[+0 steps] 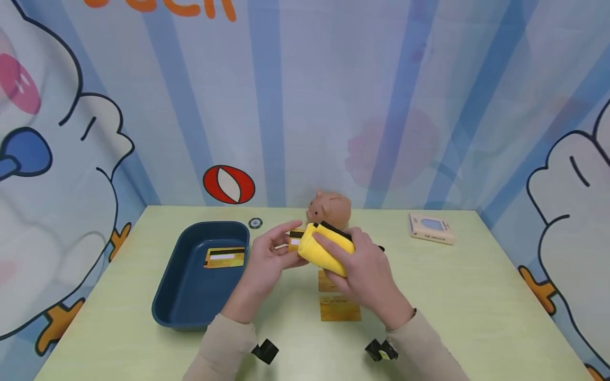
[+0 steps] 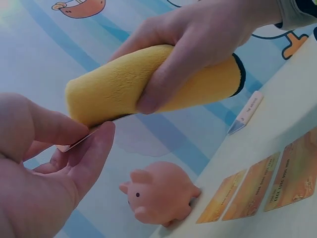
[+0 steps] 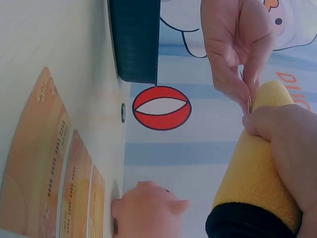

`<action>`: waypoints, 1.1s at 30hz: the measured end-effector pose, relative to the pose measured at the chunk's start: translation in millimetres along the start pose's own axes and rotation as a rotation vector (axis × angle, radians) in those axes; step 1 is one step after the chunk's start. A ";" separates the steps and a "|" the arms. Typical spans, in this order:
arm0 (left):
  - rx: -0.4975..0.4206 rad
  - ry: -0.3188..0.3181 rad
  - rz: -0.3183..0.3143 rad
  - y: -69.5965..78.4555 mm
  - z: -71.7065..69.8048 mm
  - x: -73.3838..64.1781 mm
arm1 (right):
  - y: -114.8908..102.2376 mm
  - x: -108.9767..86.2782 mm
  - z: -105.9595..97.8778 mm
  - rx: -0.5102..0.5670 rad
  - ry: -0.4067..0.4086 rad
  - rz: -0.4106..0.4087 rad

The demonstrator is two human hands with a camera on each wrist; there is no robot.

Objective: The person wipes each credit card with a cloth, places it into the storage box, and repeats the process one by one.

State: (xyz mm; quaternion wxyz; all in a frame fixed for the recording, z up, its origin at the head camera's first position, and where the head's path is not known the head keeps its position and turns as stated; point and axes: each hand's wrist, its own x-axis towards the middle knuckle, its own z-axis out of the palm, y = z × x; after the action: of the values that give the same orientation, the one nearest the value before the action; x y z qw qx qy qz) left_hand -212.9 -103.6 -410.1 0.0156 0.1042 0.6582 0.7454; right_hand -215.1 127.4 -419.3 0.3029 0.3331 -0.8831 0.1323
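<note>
My left hand pinches a gold bank card by its edge between thumb and fingers. The card's dark stripe faces me, and its far part is hidden behind a fuzzy yellow cloth with black edging. My right hand grips this folded cloth, thumb on the near side, against the card. In the left wrist view the cloth touches the card just past the left fingertips. Both hands are above the table, in front of a pink piggy bank.
A dark blue tray at left holds one card, stripe side up. More gold cards lie in a column below my hands. A round chip lies near the tray; a small box is at back right.
</note>
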 end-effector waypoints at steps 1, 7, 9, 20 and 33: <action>-0.008 0.001 0.002 1.0 -1.8 0.3 | 1.6 0.0 -0.4 -0.003 0.000 0.004; -0.021 0.012 0.027 7.6 -9.3 0.3 | 10.7 -1.7 -4.8 -0.016 0.010 0.032; -0.017 0.022 0.025 9.1 -10.9 0.3 | 13.1 -2.2 -5.4 -0.014 0.027 0.033; 0.119 0.060 -0.047 10.3 -29.6 1.9 | 25.5 -5.4 -6.2 0.036 -0.001 0.119; 0.270 0.132 -0.067 27.2 -55.3 -1.9 | 28.2 -1.9 -13.2 0.124 -0.001 0.184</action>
State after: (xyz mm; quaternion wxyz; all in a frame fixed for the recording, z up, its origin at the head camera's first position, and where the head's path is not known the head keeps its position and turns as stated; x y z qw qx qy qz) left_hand -217.6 -161.7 -389.8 -0.0170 0.0343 0.7552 0.6543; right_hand -226.9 155.0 -411.1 0.2678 0.2688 -0.9002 0.2136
